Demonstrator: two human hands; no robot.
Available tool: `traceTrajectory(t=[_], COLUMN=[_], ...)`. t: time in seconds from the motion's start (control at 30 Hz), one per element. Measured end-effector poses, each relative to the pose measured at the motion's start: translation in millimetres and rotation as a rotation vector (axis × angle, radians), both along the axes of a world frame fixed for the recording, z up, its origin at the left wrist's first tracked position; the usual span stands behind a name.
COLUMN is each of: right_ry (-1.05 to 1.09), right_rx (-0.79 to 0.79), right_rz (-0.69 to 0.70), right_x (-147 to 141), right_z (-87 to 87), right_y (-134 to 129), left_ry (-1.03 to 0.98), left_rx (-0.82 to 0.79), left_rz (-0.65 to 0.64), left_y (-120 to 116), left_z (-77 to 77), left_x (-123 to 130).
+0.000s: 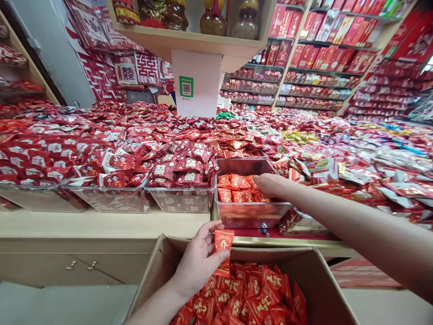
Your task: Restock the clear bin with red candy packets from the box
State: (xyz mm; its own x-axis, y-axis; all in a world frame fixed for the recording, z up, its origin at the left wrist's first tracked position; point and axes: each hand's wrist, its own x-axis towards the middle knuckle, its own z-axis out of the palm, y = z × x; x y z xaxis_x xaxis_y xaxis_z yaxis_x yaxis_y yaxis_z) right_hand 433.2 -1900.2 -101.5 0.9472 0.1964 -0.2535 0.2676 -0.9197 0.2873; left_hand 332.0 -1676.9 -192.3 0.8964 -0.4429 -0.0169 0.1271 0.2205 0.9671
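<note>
At lower centre the left hand [198,262] pinches a red packet [223,246] over the cardboard box [324,289], while the right hand [272,184], fingers loosely extended and holding nothing visible, rests in the clear bin [250,214].

A sweet shop: clear bins [182,198] heaped with red-wrapped candies [176,167], stocked shelves [324,45] behind.
</note>
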Motion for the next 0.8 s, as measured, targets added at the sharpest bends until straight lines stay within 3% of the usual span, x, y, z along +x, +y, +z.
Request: traceTrajectory(t=[0.2,0.3,0.4,0.47,0.53,0.67,0.73,0.8], right_ry=[-0.028,-0.038,-0.212,-0.314,-0.269,0.099,0.261,0.311], right_rx=[-0.011,0.007,0.143,0.349,0.607,1.153,1.466,1.676], right_rz=[0.024,0.037,0.052,0.080,0.053,-0.111,-0.137,-0.136], right_x=[4,3,-18,-46,-77,-122,-131,-134], right_z=[-17.2,-8.2,12.1,20.8,16.4,-33.8,-61.7,-75.9], right_y=[-11,-8,7,21,36,61,71,77], left_ry=[0.014,-0.004,-0.031,-0.035,-0.037,-0.030,-0.010,-0.010], left_rx=[-0.007,-0.044,-0.095,-0.123,-0.151,-0.199,-0.203,-0.193], left_rz=[0.007,0.014,0.035,0.060,0.084,0.091,0.075,0.078], left_y=[1,1,1,1,1,-1,-2,-2], left_z=[-2.1,-1.9,0.5,2.8,5.0,6.0,5.1,4.4], left_x=[1,1,0,0,0,0,-3,-6])
